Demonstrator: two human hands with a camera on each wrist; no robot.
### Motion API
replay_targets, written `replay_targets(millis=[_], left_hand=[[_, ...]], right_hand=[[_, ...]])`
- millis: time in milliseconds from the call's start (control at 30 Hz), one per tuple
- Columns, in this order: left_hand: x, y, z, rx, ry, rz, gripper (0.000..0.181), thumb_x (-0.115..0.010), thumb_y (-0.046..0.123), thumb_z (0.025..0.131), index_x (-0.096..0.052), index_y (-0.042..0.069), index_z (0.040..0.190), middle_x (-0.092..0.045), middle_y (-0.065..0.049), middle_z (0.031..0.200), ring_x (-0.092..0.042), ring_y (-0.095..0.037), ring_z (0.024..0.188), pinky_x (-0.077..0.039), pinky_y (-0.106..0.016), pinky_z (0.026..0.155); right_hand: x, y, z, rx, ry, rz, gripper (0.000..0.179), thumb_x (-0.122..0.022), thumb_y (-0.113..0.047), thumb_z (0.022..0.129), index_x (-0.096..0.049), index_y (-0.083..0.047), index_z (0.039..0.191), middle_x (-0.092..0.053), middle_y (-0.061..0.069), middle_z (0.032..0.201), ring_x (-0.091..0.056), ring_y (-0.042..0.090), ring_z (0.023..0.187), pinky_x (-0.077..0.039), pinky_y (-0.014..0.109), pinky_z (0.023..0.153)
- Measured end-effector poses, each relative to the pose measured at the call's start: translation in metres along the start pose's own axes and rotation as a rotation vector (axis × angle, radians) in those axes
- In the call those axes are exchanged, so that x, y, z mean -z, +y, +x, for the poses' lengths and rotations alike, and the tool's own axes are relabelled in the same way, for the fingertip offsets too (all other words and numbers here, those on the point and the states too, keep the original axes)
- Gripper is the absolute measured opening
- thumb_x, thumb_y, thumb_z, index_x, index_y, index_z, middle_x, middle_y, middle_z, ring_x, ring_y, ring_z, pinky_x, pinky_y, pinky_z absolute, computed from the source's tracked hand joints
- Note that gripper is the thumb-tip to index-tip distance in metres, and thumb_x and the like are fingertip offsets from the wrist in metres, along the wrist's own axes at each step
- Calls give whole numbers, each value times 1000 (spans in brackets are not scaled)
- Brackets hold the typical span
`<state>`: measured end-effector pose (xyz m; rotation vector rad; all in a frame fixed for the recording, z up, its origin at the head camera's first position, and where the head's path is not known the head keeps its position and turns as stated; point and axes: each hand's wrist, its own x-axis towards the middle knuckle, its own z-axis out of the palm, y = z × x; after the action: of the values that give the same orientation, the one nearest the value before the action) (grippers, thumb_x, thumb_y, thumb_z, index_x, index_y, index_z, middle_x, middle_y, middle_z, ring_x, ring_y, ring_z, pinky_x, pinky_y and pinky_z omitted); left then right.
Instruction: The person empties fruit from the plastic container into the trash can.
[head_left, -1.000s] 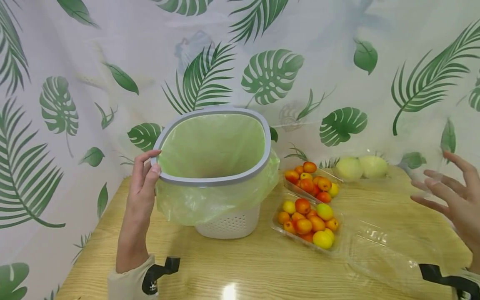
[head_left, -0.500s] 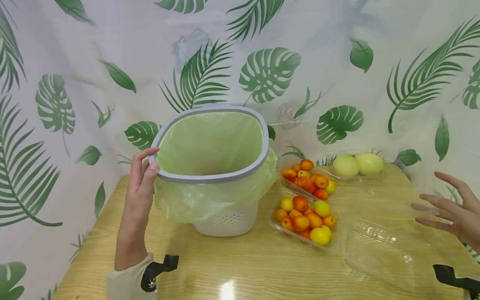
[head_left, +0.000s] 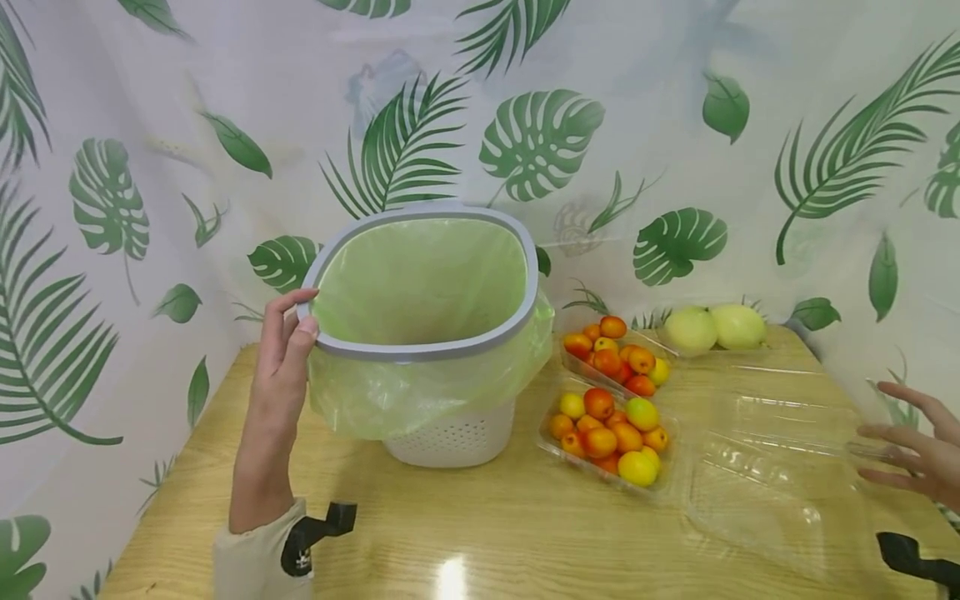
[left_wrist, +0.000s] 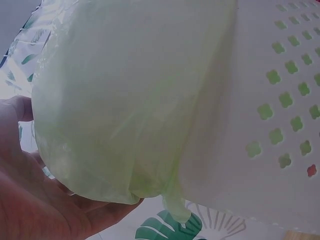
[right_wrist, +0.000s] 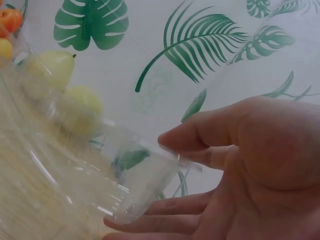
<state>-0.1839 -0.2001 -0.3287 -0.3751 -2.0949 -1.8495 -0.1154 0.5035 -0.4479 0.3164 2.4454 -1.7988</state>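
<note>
Left grip: your left hand (head_left: 281, 367) pinches the left side of the bin's grey rim (head_left: 420, 352), thumb on the near side, fingers on the far side.
Right grip: your right hand (head_left: 926, 454) is at the right end of a clear box (right_wrist: 132, 175), thumb on the far side and the other fingers spread on the near side; you cannot tell whether they pinch it.
Bin: white, left of centre on the table (head_left: 420, 533), with flower-shaped holes in its wall (head_left: 450, 446).
Bag: light green (head_left: 375, 400), lining the bin and folded out under the rim, hanging loosely around it.
Clear boxes: the one at your right hand is on the far side; another (head_left: 757, 500) lies just beside it, nearer you. Whether they touch is hard to tell.
Near tub: clear (head_left: 570, 458), right of the bin, filled with small orange, red and yellow fruit (head_left: 600, 442).
Far tub: just behind the near one (head_left: 577, 372), with similar fruit.
Pale fruit: two, side by side (head_left: 738, 327), at the table's far right.
Backdrop: a white curtain with green leaves (head_left: 660, 150).
Left cuff: beige sleeve (head_left: 255, 554), black strap (head_left: 318, 531).
</note>
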Motion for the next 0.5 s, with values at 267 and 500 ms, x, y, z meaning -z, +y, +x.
replay_targets(millis=[267,500], left_hand=[[0,2,1,-10,4,0,38,-44,29,108,-45,14,143,-42,-7,153,-42,-24,134,-18,-54,114],[0,1,1,-4,0,-13,37,-44,29,108,-45,16,143,-46,-11,149,-46,-25,125,-19,-53,112]], right_hand=[[32,58,38,-27,95,-248,77,-44,-37,109,14,-45,160,10,49,152,-38,67,121,-46,72,83],[51,85,65,115,383,-466,66,-46,-29,108,-14,-33,165,4,26,168,-10,65,142,-28,80,93]])
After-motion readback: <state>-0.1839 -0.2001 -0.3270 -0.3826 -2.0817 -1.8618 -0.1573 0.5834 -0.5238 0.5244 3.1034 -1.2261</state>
